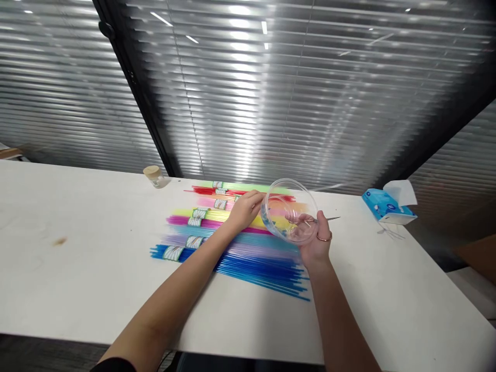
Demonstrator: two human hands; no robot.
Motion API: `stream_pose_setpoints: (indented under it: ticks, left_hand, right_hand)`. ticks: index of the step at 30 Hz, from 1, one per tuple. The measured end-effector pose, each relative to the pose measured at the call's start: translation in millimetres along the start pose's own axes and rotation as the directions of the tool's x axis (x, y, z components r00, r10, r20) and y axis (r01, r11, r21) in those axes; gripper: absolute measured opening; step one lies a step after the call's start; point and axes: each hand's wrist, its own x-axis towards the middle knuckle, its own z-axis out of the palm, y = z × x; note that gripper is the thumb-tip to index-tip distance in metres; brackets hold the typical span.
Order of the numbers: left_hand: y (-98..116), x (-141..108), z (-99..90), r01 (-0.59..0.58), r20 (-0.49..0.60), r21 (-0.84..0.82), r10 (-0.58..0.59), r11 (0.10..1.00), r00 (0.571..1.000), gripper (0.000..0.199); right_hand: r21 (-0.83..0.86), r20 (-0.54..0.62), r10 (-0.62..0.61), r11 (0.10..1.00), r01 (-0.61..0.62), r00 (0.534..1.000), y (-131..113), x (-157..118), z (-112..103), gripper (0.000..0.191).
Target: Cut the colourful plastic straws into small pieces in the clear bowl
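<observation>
My right hand (pixel 315 245) is closed round the right side of a round, clear plastic container (pixel 267 219), tilted above the table. A thin, pointed metal tool (pixel 333 218) sticks out to the right past my right thumb; its other end is hard to make out. My left hand (pixel 246 209) has its fingers bent together, with the tips at the container's left rim. Bundles of coloured plastic sticks lie beneath both hands: blue sticks (pixel 263 268) nearest me, then purple, light blue, magenta, yellow sticks (pixel 186 212), pink, red sticks (pixel 201 190) and green. Paper labels (pixel 173 253) wrap their left ends.
A small jar with a tan lid (pixel 152 173) stands at the table's back edge, left of the bundles. At the right is a blue tissue box (pixel 387 206), with thin wire-like pieces (pixel 391 232) beside it. Window blinds (pixel 240 93) rise behind the white table (pixel 77 279).
</observation>
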Motion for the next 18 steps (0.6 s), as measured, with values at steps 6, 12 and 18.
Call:
stream_pose_setpoints:
  ticks: [6, 12, 18]
  left_hand:
    - [11, 20, -37.5, 0.017, -0.559, -0.234, -0.148, 0.972, 0.815, 0.026]
    - [41, 28, -125.7, -0.151, -0.715, -0.286, -0.106, 0.946, 0.692, 0.021]
    - [97, -12, -188.0, 0.108, -0.464, 0.335, 0.064, 0.936, 0.883, 0.012]
  right_hand:
    - [-0.027, 0.085, 0.041, 0.999, -0.039, 0.996, -2, -3, 0, 0.046]
    - [-0.104, -0.034, 0.057, 0.993, -0.060, 0.998, 5, 3, -3, 0.043]
    - [-0.307, -0.038, 0.164, 0.937, -0.168, 0.986, 16, 6, 0, 0.042]
